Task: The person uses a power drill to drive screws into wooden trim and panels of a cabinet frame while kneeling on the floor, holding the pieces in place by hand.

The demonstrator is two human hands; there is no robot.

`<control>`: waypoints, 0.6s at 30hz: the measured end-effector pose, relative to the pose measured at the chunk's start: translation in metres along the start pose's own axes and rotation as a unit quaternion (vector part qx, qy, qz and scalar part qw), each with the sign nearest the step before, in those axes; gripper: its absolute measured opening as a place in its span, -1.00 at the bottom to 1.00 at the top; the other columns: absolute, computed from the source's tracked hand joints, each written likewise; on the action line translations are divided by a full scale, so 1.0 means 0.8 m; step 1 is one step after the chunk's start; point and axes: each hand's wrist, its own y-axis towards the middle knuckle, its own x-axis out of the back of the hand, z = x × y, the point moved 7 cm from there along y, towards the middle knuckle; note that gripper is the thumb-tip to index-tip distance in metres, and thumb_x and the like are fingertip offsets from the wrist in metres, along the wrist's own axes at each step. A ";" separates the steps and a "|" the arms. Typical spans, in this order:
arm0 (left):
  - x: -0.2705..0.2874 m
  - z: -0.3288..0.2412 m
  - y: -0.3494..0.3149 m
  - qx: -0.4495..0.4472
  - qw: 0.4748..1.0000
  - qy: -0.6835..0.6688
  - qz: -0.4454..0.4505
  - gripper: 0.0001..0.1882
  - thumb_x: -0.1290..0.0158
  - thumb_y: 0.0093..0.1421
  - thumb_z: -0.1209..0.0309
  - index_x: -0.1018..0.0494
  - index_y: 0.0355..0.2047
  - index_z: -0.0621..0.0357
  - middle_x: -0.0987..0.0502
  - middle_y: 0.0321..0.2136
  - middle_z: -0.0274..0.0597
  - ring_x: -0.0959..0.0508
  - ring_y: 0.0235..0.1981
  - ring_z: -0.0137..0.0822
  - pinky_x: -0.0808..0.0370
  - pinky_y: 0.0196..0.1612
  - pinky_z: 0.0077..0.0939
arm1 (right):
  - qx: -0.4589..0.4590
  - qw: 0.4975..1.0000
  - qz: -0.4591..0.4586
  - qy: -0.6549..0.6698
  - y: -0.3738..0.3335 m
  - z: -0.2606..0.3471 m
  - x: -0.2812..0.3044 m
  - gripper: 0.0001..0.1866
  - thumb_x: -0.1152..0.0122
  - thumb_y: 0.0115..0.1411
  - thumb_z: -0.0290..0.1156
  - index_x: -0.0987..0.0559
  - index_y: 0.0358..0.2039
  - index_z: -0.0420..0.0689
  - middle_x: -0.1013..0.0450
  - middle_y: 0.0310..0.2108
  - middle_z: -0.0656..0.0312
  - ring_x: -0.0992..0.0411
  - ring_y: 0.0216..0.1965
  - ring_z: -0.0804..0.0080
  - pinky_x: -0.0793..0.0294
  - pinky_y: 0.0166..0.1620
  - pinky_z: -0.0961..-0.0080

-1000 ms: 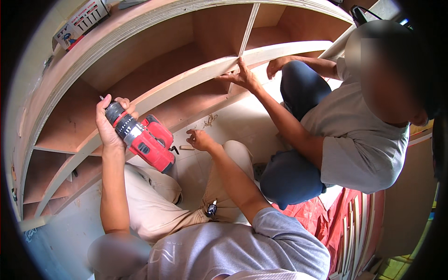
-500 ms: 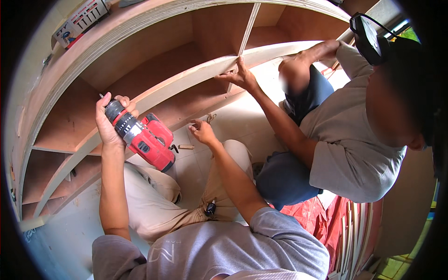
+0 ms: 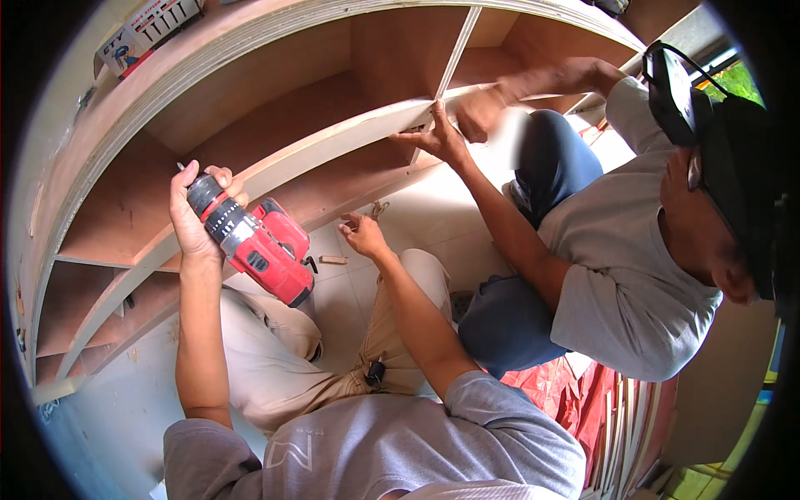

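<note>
My left hand [image 3: 196, 208] is closed round the chuck end of a red and black cordless drill [image 3: 254, 246]. The drill slants down to the right above my legs, and a bit sticks up from its chuck beside my thumb. My right hand [image 3: 364, 236] hangs above the floor with nothing in it, its fingers loosely bent and apart. In front of both hands runs the pale curved edge strip [image 3: 333, 132] of a wooden shelf cabinet [image 3: 308, 46]. A co-worker's hand [image 3: 442, 140] grips that strip near an upright divider [image 3: 457, 54]; their other hand [image 3: 483, 115] is blurred close by.
The co-worker [image 3: 633, 258] crouches at my right. A small wood block [image 3: 333, 260] lies on the tiled floor. A printed box with pictured screws [image 3: 150, 32] stands on the cabinet top. Red sheeting [image 3: 554, 396] and thin wood strips [image 3: 621, 425] lie at lower right.
The co-worker's farther hand has swung left toward the curved strip, and their head has shifted. My hands and the drill have hardly moved.
</note>
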 end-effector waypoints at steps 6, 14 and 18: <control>-0.004 0.003 0.001 -0.005 1.000 -0.007 -0.018 -0.57 0.01 0.06 0.10 -0.29 -0.68 0.23 -0.18 -0.67 -0.30 -0.12 -0.68 -0.49 -0.14 -0.60 -0.62 | 0.010 1.000 0.003 -0.011 0.009 -0.011 -0.003 -0.65 -0.14 0.07 -0.29 -0.49 -0.13 -0.16 -0.50 -0.32 -0.04 -0.48 -0.24 0.11 -0.43 -0.13 0.33; -0.003 0.000 0.006 -0.013 1.000 -0.010 -0.025 -0.58 0.01 0.06 0.11 -0.28 -0.68 0.23 -0.16 -0.68 -0.31 -0.12 -0.67 -0.49 -0.13 -0.60 -0.61 | 0.006 1.000 0.021 -0.017 0.019 -0.003 -0.001 -0.64 -0.12 0.08 -0.31 -0.48 -0.14 -0.22 -0.51 -0.35 -0.04 -0.49 -0.27 0.19 -0.44 -0.16 0.39; -0.007 -0.003 0.009 -0.011 1.000 -0.013 -0.020 -0.57 0.04 0.07 0.10 -0.27 -0.69 0.22 -0.16 -0.68 -0.31 -0.13 -0.67 -0.49 -0.12 -0.59 -0.62 | -0.007 0.993 -0.009 0.115 0.030 -0.006 0.013 -0.65 -0.08 0.13 -0.33 -0.45 -0.10 -0.26 -0.52 -0.35 0.03 -0.50 -0.32 0.33 -0.45 -0.25 0.47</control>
